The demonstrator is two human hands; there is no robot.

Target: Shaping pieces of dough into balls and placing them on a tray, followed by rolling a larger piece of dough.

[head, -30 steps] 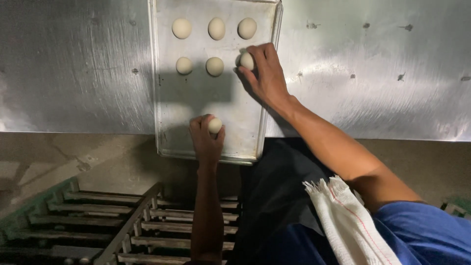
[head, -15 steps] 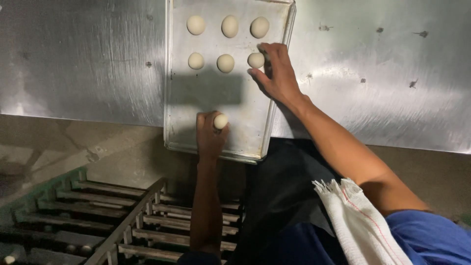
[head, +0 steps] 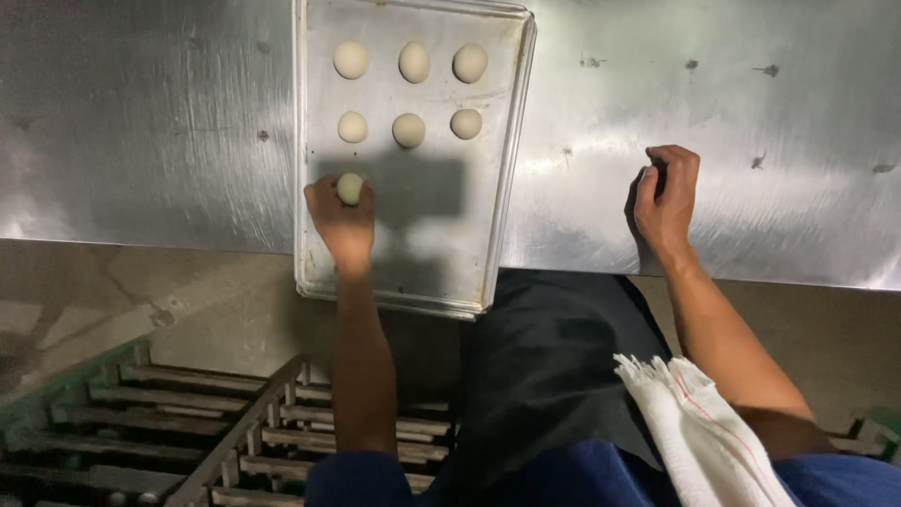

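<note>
While left hand (head: 343, 221) pinches dough ball (head: 350, 188) onto baking tray (head: 503, 188), starting third row under six set balls: placing step. Right hand (head: 666, 197) loosely curled on steel table (head: 751, 113), seemingly empty. Next: release gently, keep spacing.

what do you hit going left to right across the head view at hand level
bare steel table → left hand holding a dough ball → tray → right hand resting on the table
</note>
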